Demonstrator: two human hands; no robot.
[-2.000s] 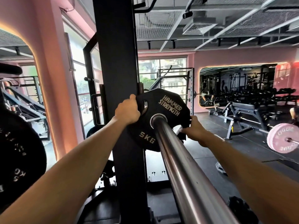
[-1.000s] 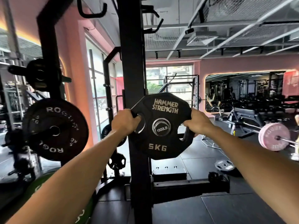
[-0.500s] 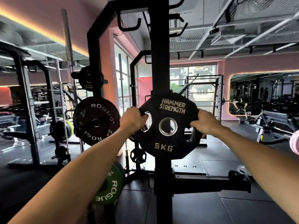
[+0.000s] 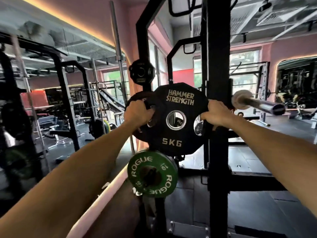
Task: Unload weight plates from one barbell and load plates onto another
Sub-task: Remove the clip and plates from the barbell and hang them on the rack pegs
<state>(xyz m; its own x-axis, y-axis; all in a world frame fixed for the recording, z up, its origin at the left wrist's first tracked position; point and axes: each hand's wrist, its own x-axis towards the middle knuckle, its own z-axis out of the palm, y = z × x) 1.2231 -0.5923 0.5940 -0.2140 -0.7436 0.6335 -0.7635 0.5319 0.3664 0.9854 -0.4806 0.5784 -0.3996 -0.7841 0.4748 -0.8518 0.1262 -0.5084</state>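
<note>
I observe the black 5 kg plate [image 4: 178, 117], marked HAMMER STRENGTH, held upright at arm's length, its printed face toward the camera and its centre hole open, with no bar through it. My left hand [image 4: 137, 114] grips the plate's left edge, fingers curled through a grip slot. My right hand [image 4: 217, 114] grips the right edge in the same manner, fingers wrapped round the rim. Both arms are extended and the plate is carried wholly by the two hands.

The plate sits in front of the black rack upright [image 4: 217, 152], which runs from top to bottom of the view just right of centre. To the right of the right hand, the bare steel barbell sleeve [image 4: 257, 103] projects toward the camera, clear of the plate and carrying nothing on its visible length.

Directly below the held plate, a green ROGUE plate [image 4: 152, 174] hangs on a storage peg. A second dark plate [image 4: 135, 103] shows behind the left hand; I cannot tell whether the held plate touches it. A smaller black plate [image 4: 141, 73] is stored higher on the frame. A bare bar [image 4: 118, 48] stands upright at left.
</note>
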